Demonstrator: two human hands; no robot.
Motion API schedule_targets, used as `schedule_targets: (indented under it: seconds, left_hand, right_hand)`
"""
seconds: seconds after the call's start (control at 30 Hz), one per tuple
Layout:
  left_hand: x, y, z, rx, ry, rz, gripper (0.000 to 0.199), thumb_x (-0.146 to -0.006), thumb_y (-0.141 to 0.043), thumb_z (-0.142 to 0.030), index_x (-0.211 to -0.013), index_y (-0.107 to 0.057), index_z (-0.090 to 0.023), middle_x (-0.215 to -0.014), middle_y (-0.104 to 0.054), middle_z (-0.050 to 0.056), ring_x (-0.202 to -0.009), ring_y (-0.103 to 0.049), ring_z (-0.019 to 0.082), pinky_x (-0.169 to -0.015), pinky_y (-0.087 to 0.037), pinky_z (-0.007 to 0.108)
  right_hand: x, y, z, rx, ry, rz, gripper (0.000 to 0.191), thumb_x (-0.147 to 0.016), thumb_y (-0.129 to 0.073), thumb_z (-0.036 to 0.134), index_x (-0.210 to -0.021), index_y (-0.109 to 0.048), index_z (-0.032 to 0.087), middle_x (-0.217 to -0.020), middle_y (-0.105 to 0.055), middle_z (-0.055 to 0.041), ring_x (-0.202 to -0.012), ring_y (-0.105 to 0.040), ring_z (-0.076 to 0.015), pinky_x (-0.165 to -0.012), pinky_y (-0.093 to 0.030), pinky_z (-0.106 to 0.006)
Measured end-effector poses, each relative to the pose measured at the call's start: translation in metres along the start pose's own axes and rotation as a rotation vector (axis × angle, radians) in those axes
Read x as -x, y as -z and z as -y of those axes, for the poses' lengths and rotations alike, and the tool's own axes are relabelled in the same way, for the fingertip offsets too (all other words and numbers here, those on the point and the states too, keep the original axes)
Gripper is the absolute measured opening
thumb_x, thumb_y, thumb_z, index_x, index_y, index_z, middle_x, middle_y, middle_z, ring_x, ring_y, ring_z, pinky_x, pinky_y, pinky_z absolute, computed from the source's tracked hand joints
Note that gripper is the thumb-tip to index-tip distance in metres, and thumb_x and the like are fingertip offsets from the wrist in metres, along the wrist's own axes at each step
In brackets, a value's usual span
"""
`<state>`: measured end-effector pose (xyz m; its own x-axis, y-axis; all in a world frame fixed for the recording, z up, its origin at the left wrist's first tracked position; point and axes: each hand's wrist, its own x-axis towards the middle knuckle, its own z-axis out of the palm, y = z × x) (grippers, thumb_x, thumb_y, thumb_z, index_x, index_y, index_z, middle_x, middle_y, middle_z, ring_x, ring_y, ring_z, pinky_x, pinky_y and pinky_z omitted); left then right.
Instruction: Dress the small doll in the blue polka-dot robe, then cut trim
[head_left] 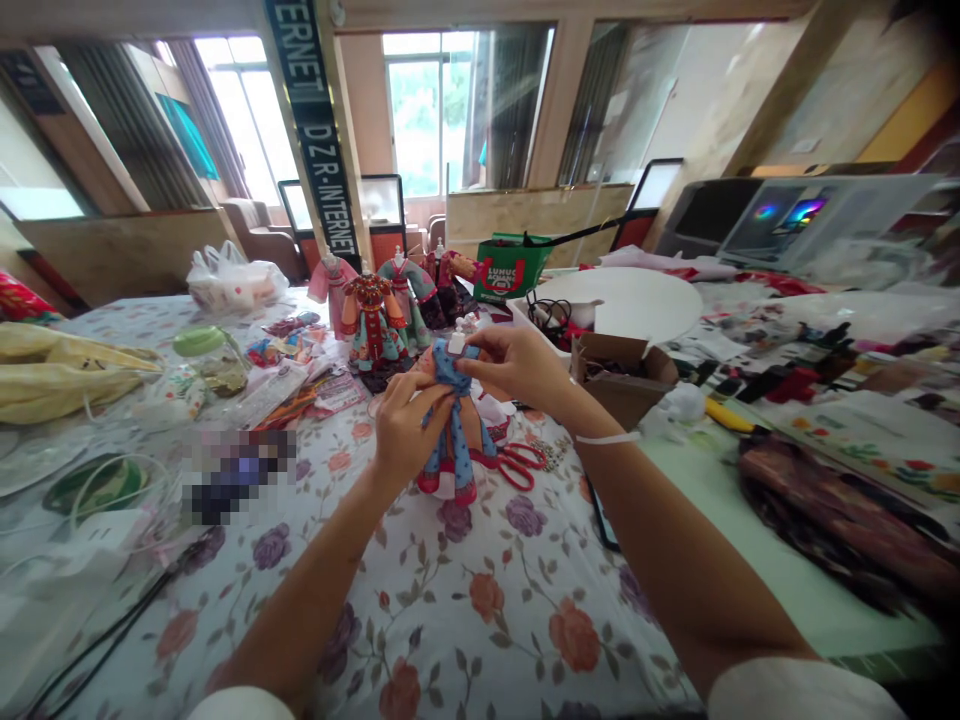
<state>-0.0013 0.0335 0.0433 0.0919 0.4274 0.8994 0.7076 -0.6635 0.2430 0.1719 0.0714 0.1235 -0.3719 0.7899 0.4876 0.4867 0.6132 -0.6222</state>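
Note:
A small blue doll dress (444,462) with orange panels and a red hem stands upright on a little white dress form (457,341), just above the flowered tablecloth. My left hand (405,418) is closed on its left side at the waist, fingers pinching the cloth. At the upper right, my right hand (523,368) pinches the blue fabric near the shoulder, beside the form's white neck. Red-handled scissors (521,466) lie just right of the hem, their blades partly hidden. Behind my hands, a red and teal doll dress (375,325) stands among several other dressed forms.
A green bag (510,268) and an open cardboard box (622,375) stand beyond my right hand. A phone (602,515) lies partly under my right forearm. A green-lidded jar (210,355), plastic packets and a white power adapter (101,535) with cables lie to the left.

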Motion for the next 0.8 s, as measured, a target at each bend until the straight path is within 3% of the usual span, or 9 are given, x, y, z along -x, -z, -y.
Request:
schedule_targets:
  seconds: [0.4, 0.6, 0.8]
  left_hand:
    - [-0.003, 0.009, -0.012, 0.005, 0.191, 0.058, 0.008, -0.085, -0.060, -0.021, -0.082, -0.068, -0.020, -0.085, -0.064, 0.003, -0.086, -0.058, 0.020, -0.079, -0.047, 0.035]
    - [-0.002, 0.009, -0.013, -0.038, 0.117, 0.138, 0.011, -0.091, -0.047, -0.019, -0.087, -0.057, -0.019, -0.092, -0.060, 0.007, -0.093, -0.055, 0.022, -0.087, -0.045, 0.040]
    - [0.010, 0.011, -0.008, -0.009, 0.053, 0.154, 0.013, -0.094, -0.040, -0.019, -0.087, -0.050, -0.021, -0.091, -0.056, 0.007, -0.090, -0.051, 0.021, -0.084, -0.045, 0.038]
  right_hand:
    - [0.008, -0.005, 0.013, 0.075, 0.049, 0.009, 0.021, -0.075, -0.065, 0.035, -0.081, -0.069, 0.015, -0.060, -0.053, 0.0014, -0.057, -0.044, -0.0127, -0.053, -0.030, -0.025]
    - [0.010, -0.005, 0.015, 0.053, 0.049, 0.018, 0.020, -0.076, -0.064, 0.034, -0.082, -0.068, 0.016, -0.060, -0.053, 0.0013, -0.057, -0.045, -0.0129, -0.054, -0.031, -0.025]
    - [0.012, -0.006, 0.013, 0.037, 0.041, 0.014, 0.020, -0.076, -0.065, 0.034, -0.083, -0.069, 0.016, -0.061, -0.053, 0.0013, -0.057, -0.045, -0.0129, -0.054, -0.032, -0.025]
